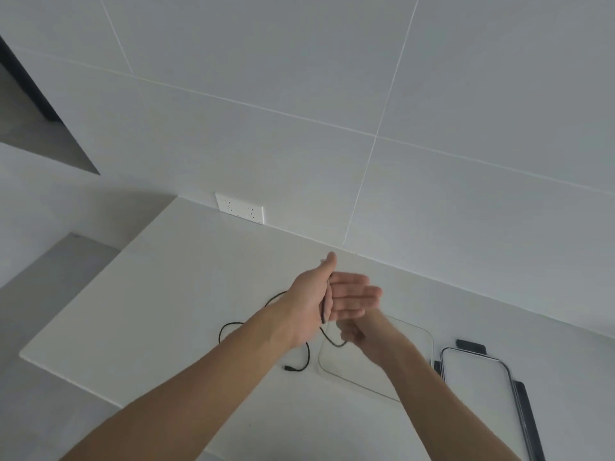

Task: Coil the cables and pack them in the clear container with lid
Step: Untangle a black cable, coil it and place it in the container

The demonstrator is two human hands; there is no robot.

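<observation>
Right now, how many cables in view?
1. A black cable wraps round the left hand, trails to the right hand, and loops over the counter left of the clear container. More may be hidden behind the hands.

A white countertop point(173, 294) runs along a wall of large pale grey tiles point(266, 61) with thin white grout lines, a white double socket point(239, 212) set just above the counter's back edge, under soft, even light
</observation>
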